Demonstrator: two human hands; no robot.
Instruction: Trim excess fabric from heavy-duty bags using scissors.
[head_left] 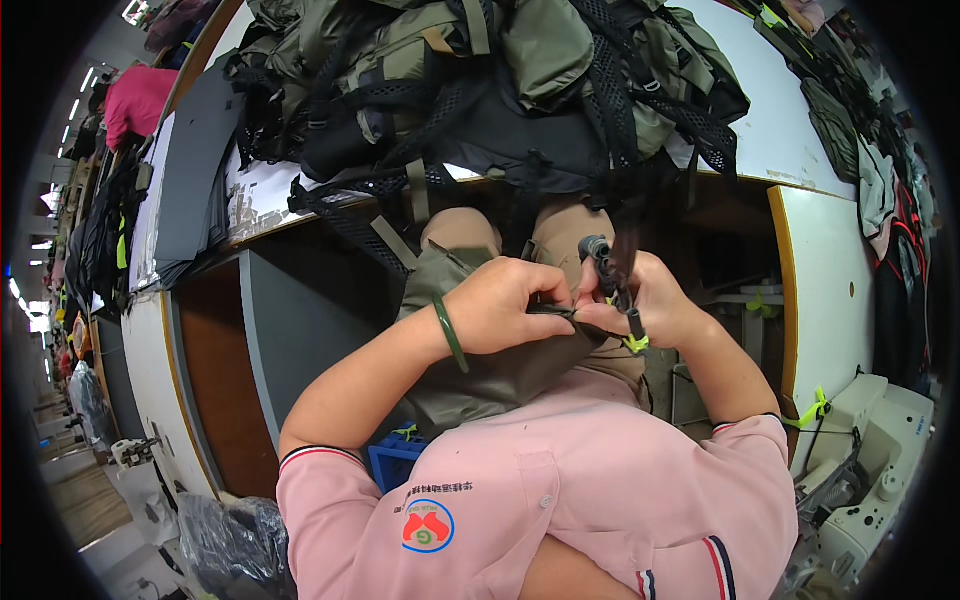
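Note:
Across my lap lies an olive-green fabric piece (465, 385), partly under my arms. My left hand (505, 305), with a green bangle at its wrist, pinches a dark folded edge of this fabric. Close against it, my right hand (655, 300) is closed, its thumb and forefinger meeting the same edge. In the right hand sits a dark slim object with a rounded black end (597, 250) and a yellow-green tie (636, 344) at its lower end; its exact kind is unclear. A dark strap (625, 235) hangs down beside it.
Olive and black backpacks (550, 55) with mesh straps are heaped on the white table (790, 110) ahead, straps hanging over its edge. Grey sheets (195, 150) lie at the left. A blue crate (392, 462) is below, a sewing machine (885, 470) at lower right. A person in pink (140, 100) is far left.

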